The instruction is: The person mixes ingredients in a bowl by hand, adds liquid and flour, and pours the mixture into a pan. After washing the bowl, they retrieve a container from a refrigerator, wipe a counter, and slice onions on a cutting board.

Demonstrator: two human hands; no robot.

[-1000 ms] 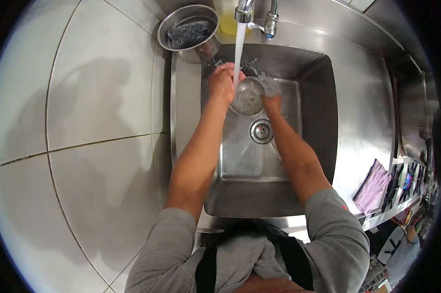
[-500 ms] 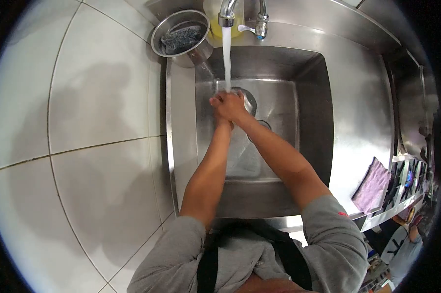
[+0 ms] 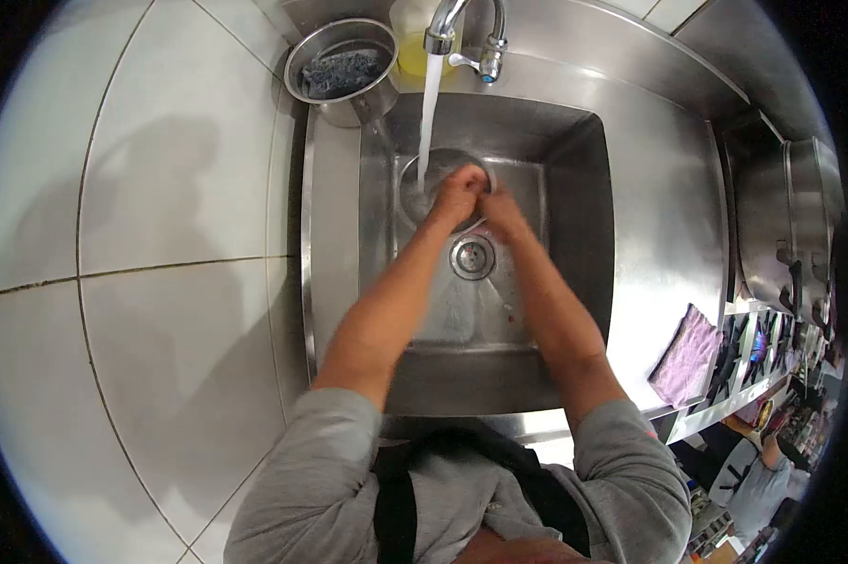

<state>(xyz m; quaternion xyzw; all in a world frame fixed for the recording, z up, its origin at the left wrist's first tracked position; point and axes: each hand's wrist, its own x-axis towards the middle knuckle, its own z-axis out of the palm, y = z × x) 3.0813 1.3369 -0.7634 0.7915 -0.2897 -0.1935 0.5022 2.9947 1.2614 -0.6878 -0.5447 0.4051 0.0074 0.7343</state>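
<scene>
A round metal bowl (image 3: pixel 412 209) sits in the steel sink (image 3: pixel 574 226), with the tap's stream (image 3: pixel 429 103) falling into its left side. My left hand (image 3: pixel 459 194) is over the bowl's right part, its fingers curled in; what they hold, if anything, is hidden. Close against it, my right hand (image 3: pixel 502 212) is at the bowl's right edge. Motion blurs that hand, so its fingers cannot be made out. Just in front of the bowl is the round drain (image 3: pixel 473 258).
A curved tap (image 3: pixel 438 38) with a small lever valve (image 3: pixel 488 64) stands behind the sink. At back left, a metal pot (image 3: pixel 349 111) holds a dark scouring pad (image 3: pixel 344 73). A pink cloth (image 3: pixel 687 357) lies on the right counter. Another person (image 3: pixel 762 489) is at far right.
My hands have come out from under the stream and moved right, to the bowl's right side. More of the bowl and the drain now show. The view has shifted slightly.
</scene>
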